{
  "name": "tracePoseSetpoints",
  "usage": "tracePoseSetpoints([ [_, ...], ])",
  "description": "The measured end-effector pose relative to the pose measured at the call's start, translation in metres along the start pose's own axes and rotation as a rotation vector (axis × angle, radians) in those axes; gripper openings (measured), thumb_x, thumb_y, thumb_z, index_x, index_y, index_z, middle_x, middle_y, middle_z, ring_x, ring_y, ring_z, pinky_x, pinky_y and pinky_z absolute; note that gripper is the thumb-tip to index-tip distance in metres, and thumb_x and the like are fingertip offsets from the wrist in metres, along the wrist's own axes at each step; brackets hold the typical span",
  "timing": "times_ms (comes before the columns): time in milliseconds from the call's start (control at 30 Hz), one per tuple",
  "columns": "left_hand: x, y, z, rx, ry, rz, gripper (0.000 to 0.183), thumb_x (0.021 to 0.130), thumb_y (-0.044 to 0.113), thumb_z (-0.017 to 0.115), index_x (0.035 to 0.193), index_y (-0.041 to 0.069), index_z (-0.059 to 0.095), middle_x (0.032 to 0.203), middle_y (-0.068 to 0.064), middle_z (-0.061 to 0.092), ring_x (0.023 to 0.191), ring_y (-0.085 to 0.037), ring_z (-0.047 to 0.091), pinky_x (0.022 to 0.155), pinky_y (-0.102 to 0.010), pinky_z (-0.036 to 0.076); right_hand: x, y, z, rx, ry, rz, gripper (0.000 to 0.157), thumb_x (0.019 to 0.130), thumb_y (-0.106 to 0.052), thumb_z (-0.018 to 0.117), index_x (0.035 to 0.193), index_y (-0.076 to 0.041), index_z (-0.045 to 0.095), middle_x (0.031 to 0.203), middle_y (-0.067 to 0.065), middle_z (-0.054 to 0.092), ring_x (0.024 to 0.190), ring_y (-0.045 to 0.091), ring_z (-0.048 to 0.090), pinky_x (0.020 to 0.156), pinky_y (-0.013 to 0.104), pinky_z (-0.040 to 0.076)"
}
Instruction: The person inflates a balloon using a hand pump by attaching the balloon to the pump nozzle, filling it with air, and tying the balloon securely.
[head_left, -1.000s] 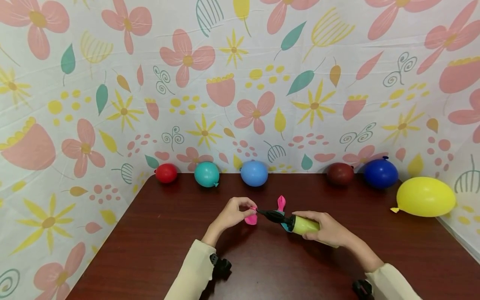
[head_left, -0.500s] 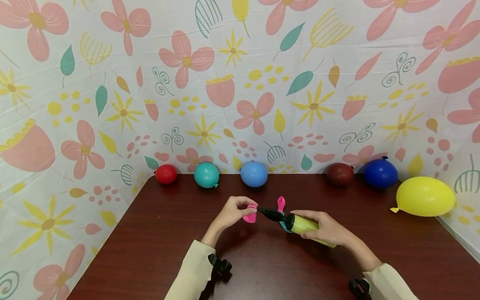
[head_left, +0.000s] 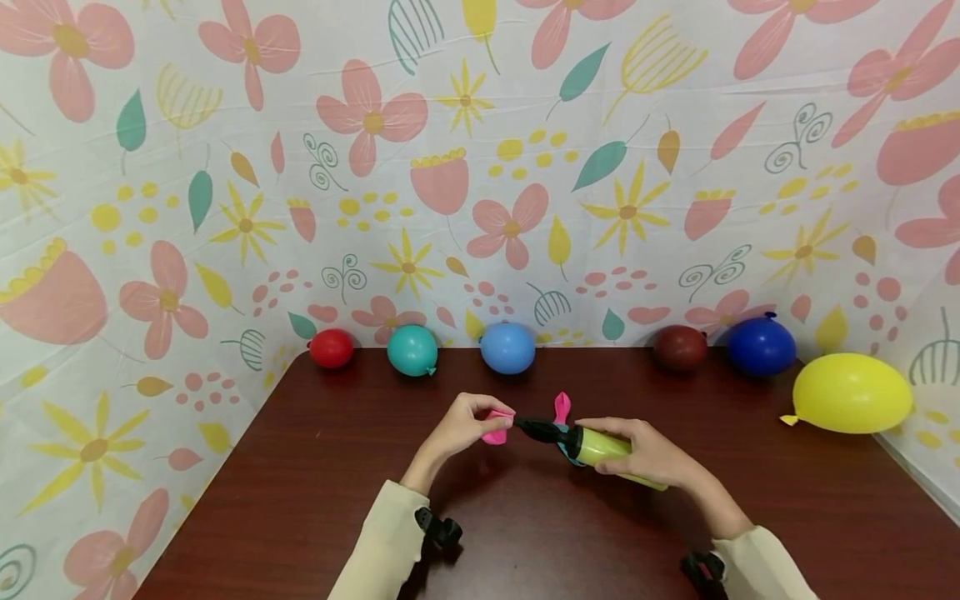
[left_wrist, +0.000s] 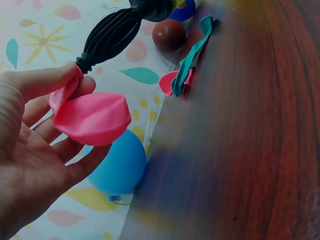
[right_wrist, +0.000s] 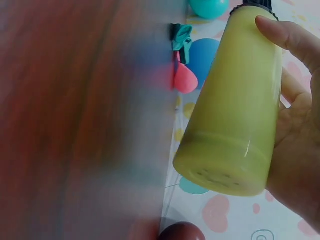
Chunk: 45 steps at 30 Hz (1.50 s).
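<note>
My left hand [head_left: 459,425] pinches the neck of a limp pink balloon [left_wrist: 95,117] between thumb and fingertips. The balloon's mouth sits at the tip of the black, ribbed nozzle [left_wrist: 111,37] of a hand pump; thumb and neck partly hide that joint in the left wrist view. Around the pump's yellow-green barrel [right_wrist: 230,105] curl the thumb and fingers of my right hand [head_left: 651,454], and the pump points left, toward the left hand. Behind the pump, a flat teal balloon [left_wrist: 190,57] and another flat pink balloon [head_left: 562,407] lie together on the table.
Along the back edge of the dark wooden table [head_left: 517,533] rest inflated balloons: red [head_left: 331,348], teal [head_left: 412,350], light blue [head_left: 507,348], brown [head_left: 680,348] and dark blue [head_left: 761,347]. A larger yellow balloon [head_left: 852,393] lies at right. A flowered cloth [head_left: 450,208] hangs behind.
My right hand and the pump have shifted slightly left, toward the pink balloon. The left hand stays nearly in place, and the balloon's limp body sits a little higher and farther left.
</note>
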<state>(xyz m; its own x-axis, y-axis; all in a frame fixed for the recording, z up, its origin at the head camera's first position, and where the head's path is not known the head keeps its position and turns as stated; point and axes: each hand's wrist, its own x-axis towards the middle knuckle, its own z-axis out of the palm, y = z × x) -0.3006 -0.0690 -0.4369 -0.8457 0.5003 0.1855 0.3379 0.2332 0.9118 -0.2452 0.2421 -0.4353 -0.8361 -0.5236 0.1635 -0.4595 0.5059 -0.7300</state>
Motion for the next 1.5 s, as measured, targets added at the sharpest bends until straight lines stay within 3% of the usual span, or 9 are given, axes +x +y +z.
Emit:
tracePoseSetpoints([
  [133,0.0,0.0,-0.001,-0.006,0.007,-0.019,0.019,0.087,0.007,0.071,0.103,-0.001,0.074,0.095,-0.022,0.072,0.074,-0.005,0.062,0.066,-0.018,0.051,0.005,0.0,0.001,-0.005,0.003,0.001,0.055,0.084,-0.025,0.076,0.133,-0.004,0.058,0.113,0.01,0.067,0.089,0.005,0.054,0.076,0.021,0.046],
  [500,0.0,-0.004,0.004,-0.013,-0.002,-0.053,0.019,0.086,0.008,0.072,0.104,-0.001,0.075,0.093,-0.021,0.074,0.074,-0.007,0.068,0.068,-0.019,0.055,0.007,0.002,-0.001,0.005,0.009,0.018,0.055,0.081,-0.021,0.078,0.13,-0.006,0.06,0.115,0.01,0.068,0.089,0.005,0.055,0.076,0.021,0.047],
  [800,-0.001,-0.002,0.005,-0.021,-0.01,-0.074,0.019,0.087,0.004,0.071,0.105,-0.001,0.074,0.092,-0.021,0.072,0.07,-0.005,0.064,0.067,-0.019,0.056,0.008,0.0,0.003,-0.009,0.036,0.042,0.055,0.079,-0.022,0.08,0.129,-0.009,0.062,0.115,0.008,0.068,0.089,0.005,0.055,0.076,0.02,0.046],
  [900,-0.001,0.001,0.005,-0.028,-0.016,-0.08,0.02,0.088,0.003,0.069,0.107,-0.002,0.073,0.096,-0.021,0.071,0.073,-0.009,0.065,0.07,-0.022,0.058,0.007,0.001,0.003,-0.001,0.031,0.036,0.056,0.081,-0.022,0.079,0.131,-0.007,0.06,0.113,0.009,0.068,0.088,0.005,0.054,0.075,0.02,0.046],
  [1000,0.0,0.003,0.004,-0.009,0.0,-0.071,0.021,0.089,0.006,0.069,0.109,0.0,0.073,0.099,-0.019,0.072,0.079,-0.021,0.068,0.072,-0.023,0.058,0.006,0.003,0.003,0.012,0.029,0.03,0.055,0.083,-0.023,0.077,0.132,-0.006,0.059,0.112,0.01,0.067,0.087,0.006,0.054,0.075,0.021,0.046],
  [1167,0.001,0.004,0.004,0.079,0.099,0.025,0.023,0.088,0.012,0.072,0.11,0.005,0.073,0.103,-0.014,0.072,0.09,-0.026,0.065,0.073,-0.02,0.054,0.007,0.003,0.004,0.027,0.042,0.045,0.056,0.084,-0.026,0.076,0.134,-0.007,0.058,0.112,0.01,0.067,0.088,0.006,0.054,0.075,0.022,0.046],
  [1267,0.001,0.004,0.007,0.151,0.217,0.091,0.028,0.084,0.014,0.076,0.111,0.007,0.071,0.11,-0.012,0.068,0.098,-0.023,0.061,0.081,-0.023,0.052,0.007,0.003,0.004,0.035,0.05,0.053,0.056,0.085,-0.025,0.076,0.134,-0.007,0.057,0.113,0.01,0.068,0.088,0.006,0.054,0.075,0.022,0.046],
  [1367,0.002,0.004,0.011,0.208,0.361,0.114,0.035,0.08,0.018,0.081,0.109,0.006,0.065,0.109,-0.012,0.061,0.102,-0.025,0.055,0.088,-0.035,0.05,0.007,0.003,0.005,0.043,0.063,0.049,0.056,0.085,-0.024,0.075,0.134,-0.005,0.057,0.113,0.012,0.068,0.088,0.006,0.055,0.074,0.022,0.047],
  [1500,0.002,0.006,0.016,0.253,0.5,0.113,0.037,0.075,0.022,0.085,0.091,0.005,0.056,0.092,-0.01,0.054,0.092,-0.024,0.051,0.079,-0.035,0.047,0.008,0.002,0.006,0.042,0.076,0.046,0.056,0.085,-0.023,0.075,0.135,-0.005,0.057,0.112,0.013,0.068,0.086,0.006,0.055,0.072,0.022,0.048],
])
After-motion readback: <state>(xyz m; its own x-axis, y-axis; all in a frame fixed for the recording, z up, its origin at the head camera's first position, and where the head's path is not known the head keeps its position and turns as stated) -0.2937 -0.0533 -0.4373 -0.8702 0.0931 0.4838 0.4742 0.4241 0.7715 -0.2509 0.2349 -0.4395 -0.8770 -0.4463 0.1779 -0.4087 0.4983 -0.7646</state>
